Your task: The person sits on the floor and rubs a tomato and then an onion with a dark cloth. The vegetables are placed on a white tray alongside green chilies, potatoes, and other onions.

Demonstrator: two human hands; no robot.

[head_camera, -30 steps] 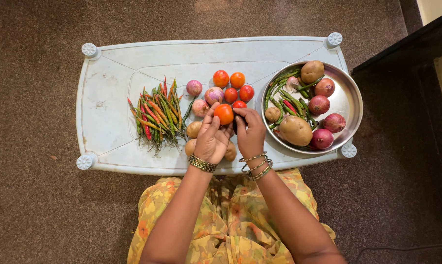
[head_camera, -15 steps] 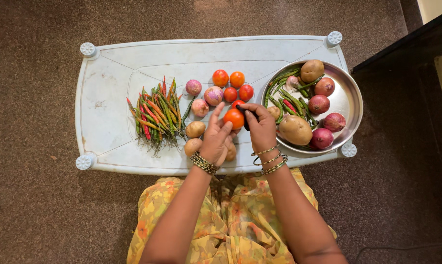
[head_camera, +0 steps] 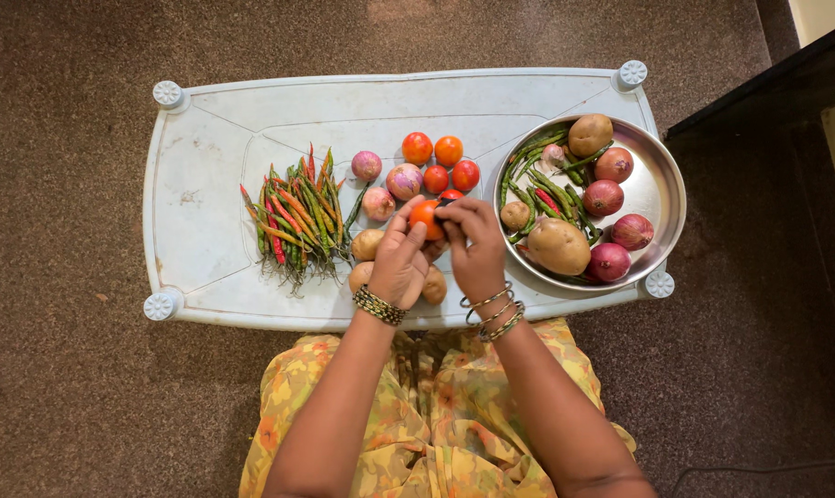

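Observation:
My left hand (head_camera: 397,267) cups an orange-red tomato (head_camera: 424,218) just above the pale plastic table (head_camera: 214,212). My right hand (head_camera: 474,245) meets it from the right, with its fingertips pinched on the tomato's top. A small dark bit shows by those fingertips; what it is cannot be told. Small potatoes (head_camera: 367,243) lie on the table under and beside my left hand. Several more tomatoes (head_camera: 433,152) sit just beyond the hands.
A pile of red and green chillies (head_camera: 298,221) lies at left, with small pinkish onions (head_camera: 404,180) beside it. A round steel plate (head_camera: 662,184) at right holds potatoes (head_camera: 558,244), red onions (head_camera: 604,196) and green chillies. Brown carpet surrounds the table.
Both hands carried the tomato a little right, then back left and slightly up. My right hand's fingers now sit on top of the tomato.

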